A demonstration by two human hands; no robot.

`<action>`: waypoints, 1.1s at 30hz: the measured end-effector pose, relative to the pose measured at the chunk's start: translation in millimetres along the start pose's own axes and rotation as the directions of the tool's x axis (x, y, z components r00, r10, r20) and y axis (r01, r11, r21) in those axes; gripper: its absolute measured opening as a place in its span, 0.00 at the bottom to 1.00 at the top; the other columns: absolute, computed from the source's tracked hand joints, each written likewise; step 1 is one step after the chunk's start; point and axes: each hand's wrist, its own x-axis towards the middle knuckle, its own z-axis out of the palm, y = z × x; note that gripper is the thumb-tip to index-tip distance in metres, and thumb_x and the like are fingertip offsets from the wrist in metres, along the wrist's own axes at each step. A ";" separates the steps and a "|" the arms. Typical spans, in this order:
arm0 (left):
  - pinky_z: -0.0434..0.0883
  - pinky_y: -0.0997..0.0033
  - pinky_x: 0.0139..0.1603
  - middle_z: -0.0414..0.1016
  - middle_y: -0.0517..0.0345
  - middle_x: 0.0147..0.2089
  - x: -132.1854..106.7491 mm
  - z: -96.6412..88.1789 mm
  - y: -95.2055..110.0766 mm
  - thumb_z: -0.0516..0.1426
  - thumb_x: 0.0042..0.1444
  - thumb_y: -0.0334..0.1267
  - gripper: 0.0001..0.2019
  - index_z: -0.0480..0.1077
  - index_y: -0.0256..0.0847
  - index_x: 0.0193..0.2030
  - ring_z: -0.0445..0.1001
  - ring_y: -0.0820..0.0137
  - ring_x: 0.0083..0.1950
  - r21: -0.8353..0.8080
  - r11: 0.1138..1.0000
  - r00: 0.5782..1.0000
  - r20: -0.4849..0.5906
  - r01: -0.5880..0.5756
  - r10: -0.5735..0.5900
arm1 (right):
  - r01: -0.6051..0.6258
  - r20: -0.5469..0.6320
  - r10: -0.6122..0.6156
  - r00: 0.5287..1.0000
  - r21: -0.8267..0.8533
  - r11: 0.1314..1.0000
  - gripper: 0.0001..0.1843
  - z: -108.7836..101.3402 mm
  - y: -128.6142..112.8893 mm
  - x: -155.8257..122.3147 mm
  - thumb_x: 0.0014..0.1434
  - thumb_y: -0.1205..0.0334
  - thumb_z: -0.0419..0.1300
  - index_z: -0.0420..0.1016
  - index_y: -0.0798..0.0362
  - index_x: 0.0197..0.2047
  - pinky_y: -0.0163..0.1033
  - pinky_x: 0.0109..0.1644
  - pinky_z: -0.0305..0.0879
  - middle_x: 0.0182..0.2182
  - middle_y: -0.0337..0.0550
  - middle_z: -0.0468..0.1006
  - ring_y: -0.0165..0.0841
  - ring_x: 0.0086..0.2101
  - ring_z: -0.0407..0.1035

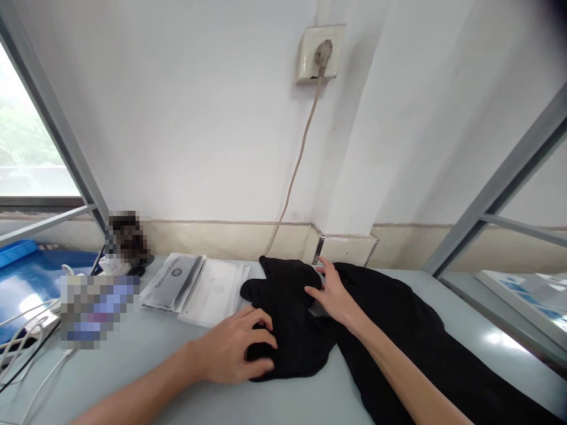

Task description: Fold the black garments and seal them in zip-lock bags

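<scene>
Black cloth [301, 330], apparently a garment, lies bunched and partly folded on the grey tabletop [328, 395]. My left hand [237, 348] rests at the left edge of the cloth, its fingers apart and slightly bent, with nothing gripped. Over the far middle of the cloth is my right hand [336, 298], thumb and fingers spread, close to a small gap between two parts of the fabric. A longer black part [390, 313] stretches to the right, running under and past my right forearm. Whether the two parts are one piece, I cannot tell.
Grey printed packaging bags [172, 283] and translucent plastic bags [215, 292] lie left of the cloth. White cables [39, 336] and a blurred-out item [100, 313] are farther left. A wall socket [321, 54] has a cord [301, 153] hanging behind the table. Metal posts [496, 189] flank the workspace.
</scene>
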 end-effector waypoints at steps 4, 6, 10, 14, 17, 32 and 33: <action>0.66 0.49 0.69 0.73 0.50 0.59 0.0 4.0 1.4 0.71 0.53 0.44 0.22 0.75 0.46 0.54 0.74 0.55 0.59 0.006 1.000 1.000 0.017 -0.017 0.017 | 0.005 -0.040 -0.010 0.999 -0.129 0.992 0.37 -6.5 -19.7 -5.4 0.59 0.43 0.62 0.57 0.49 0.65 0.55 0.59 0.70 0.59 0.57 0.61 0.50 0.58 0.66; 0.60 0.50 0.74 0.75 0.52 0.59 0.5 4.5 0.4 0.65 0.60 0.33 0.14 0.75 0.47 0.52 0.74 0.58 0.60 0.024 1.000 1.000 -0.003 -0.014 0.014 | 0.006 -0.012 -0.009 1.000 -0.235 0.972 0.24 -11.5 -33.5 -10.3 0.59 0.43 0.63 0.66 0.49 0.51 0.54 0.52 0.71 0.49 0.51 0.69 0.46 0.46 0.71; 0.71 0.59 0.61 0.78 0.53 0.53 1.8 4.9 -2.0 0.57 0.61 0.25 0.14 0.75 0.45 0.48 0.76 0.61 0.53 0.072 0.997 0.998 -0.068 0.005 0.000 | 0.039 0.278 0.028 0.960 -0.233 0.972 0.19 -20.4 -63.8 -21.0 0.66 0.43 0.57 0.64 0.47 0.31 0.42 0.37 0.62 0.27 0.37 0.70 0.37 0.30 0.66; 0.72 0.61 0.53 0.79 0.55 0.47 2.3 7.7 -3.6 0.53 0.65 0.27 0.12 0.73 0.45 0.50 0.77 0.62 0.48 0.031 0.993 0.977 -0.187 0.112 -0.104 | 0.087 0.520 -0.040 0.853 -0.066 0.994 0.18 -28.2 -85.6 -30.4 0.62 0.44 0.64 0.64 0.47 0.35 0.38 0.37 0.61 0.31 0.35 0.70 0.35 0.33 0.64; 0.72 0.66 0.47 0.80 0.58 0.46 2.2 8.5 -4.6 0.51 0.68 0.29 0.12 0.71 0.47 0.52 0.77 0.65 0.44 -0.090 0.973 0.940 -0.251 0.215 -0.231 | 0.085 0.618 0.006 0.786 -0.118 0.989 0.29 -33.7 -89.4 -35.4 0.47 0.52 0.75 0.64 0.46 0.45 0.38 0.43 0.64 0.42 0.39 0.71 0.38 0.41 0.66; 0.70 0.72 0.41 0.80 0.59 0.38 0.9 -12.7 3.9 0.55 0.66 0.33 0.08 0.76 0.43 0.43 0.75 0.69 0.37 -0.254 0.955 0.981 -0.072 0.155 -0.178 | -0.062 0.785 0.033 0.618 0.007 0.998 0.11 -50.1 -81.7 -29.5 0.65 0.50 0.61 0.73 0.50 0.39 0.33 0.25 0.53 0.20 0.31 0.69 0.28 0.19 0.58; 0.70 0.72 0.39 0.80 0.59 0.35 -0.5 -13.3 3.3 0.56 0.67 0.37 0.09 0.77 0.42 0.39 0.75 0.70 0.35 -0.272 0.953 0.989 -0.022 0.132 -0.143 | -0.041 0.754 0.032 0.656 -0.008 0.999 0.17 -49.7 -81.1 -28.3 0.67 0.45 0.59 0.73 0.50 0.35 0.34 0.26 0.54 0.18 0.32 0.68 0.28 0.19 0.58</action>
